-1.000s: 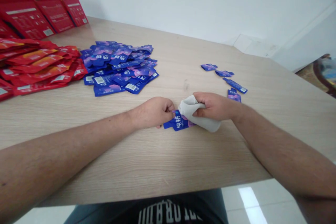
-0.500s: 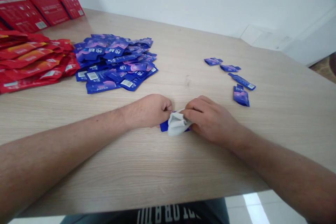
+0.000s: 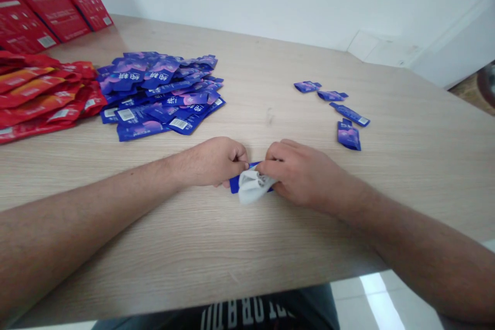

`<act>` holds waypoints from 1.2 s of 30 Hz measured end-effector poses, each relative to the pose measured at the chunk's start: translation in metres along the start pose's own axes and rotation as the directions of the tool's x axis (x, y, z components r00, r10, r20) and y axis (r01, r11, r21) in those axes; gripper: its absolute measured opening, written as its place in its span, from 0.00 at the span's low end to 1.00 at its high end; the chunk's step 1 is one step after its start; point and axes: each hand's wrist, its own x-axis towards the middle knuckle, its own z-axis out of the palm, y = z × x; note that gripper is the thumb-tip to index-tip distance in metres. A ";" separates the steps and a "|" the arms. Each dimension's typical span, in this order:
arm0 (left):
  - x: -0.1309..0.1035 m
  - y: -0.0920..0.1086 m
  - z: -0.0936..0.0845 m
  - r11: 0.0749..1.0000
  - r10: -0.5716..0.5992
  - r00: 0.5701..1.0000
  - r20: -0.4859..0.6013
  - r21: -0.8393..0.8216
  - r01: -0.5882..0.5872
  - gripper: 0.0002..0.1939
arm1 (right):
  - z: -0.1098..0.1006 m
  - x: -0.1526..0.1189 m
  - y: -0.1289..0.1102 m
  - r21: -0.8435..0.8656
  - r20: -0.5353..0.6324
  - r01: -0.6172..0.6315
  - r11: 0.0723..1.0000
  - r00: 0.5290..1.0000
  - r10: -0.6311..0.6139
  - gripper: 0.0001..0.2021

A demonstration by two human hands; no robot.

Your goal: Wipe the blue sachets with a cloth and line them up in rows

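A blue sachet (image 3: pixel 234 184) lies flat on the table in front of me, mostly covered by my hands and a white cloth. My left hand (image 3: pixel 222 162) pinches the sachet's left end between thumb and fingers. Bunched in the fingers of my right hand (image 3: pixel 301 170) is the white cloth (image 3: pixel 250 188), pressed over the middle of the sachet. Beyond my left hand lies a pile of blue and purple sachets (image 3: pixel 162 93). Off to the right, several sachets (image 3: pixel 348 135) of the same kind lie in a loose line.
Red and orange packets (image 3: pixel 42 93) are heaped at the left. Behind them stand red cardboard boxes (image 3: pixel 58 7) with raised flaps. A white wall (image 3: pixel 247 0) borders the far side of the wooden table (image 3: pixel 185 247).
My right hand and the cloth have shifted slightly left over the sachet, and more of its blue top edge shows. The whole view has turned a little.
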 end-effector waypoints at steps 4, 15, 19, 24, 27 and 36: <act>-0.003 0.000 0.000 0.999 0.034 0.999 -0.008 0.000 -0.034 0.10 | -0.002 -0.002 0.004 -0.027 -0.010 -0.096 0.995 0.995 0.096 0.05; -0.005 -0.003 0.000 0.996 0.083 0.996 -0.039 -0.032 -0.085 0.08 | -0.002 -0.003 0.002 -0.031 -0.019 -0.064 0.997 0.998 0.064 0.03; -0.005 -0.005 0.001 0.996 0.086 0.995 -0.056 -0.013 -0.087 0.08 | -0.004 -0.002 -0.002 -0.025 0.002 0.080 0.996 0.997 -0.080 0.04; -0.004 -0.008 0.002 0.994 0.103 0.993 -0.060 -0.028 -0.105 0.08 | -0.008 -0.004 -0.001 -0.022 0.014 -0.082 0.996 0.997 0.082 0.03; -0.002 -0.010 0.001 0.994 0.105 0.994 -0.041 -0.036 -0.106 0.09 | -0.004 -0.001 -0.008 -0.023 -0.017 0.060 0.998 0.998 -0.060 0.06; -0.005 -0.007 0.003 0.992 0.071 0.997 -0.029 -0.098 -0.074 0.09 | -0.008 -0.009 0.018 0.030 0.079 -0.109 0.994 0.991 0.106 0.03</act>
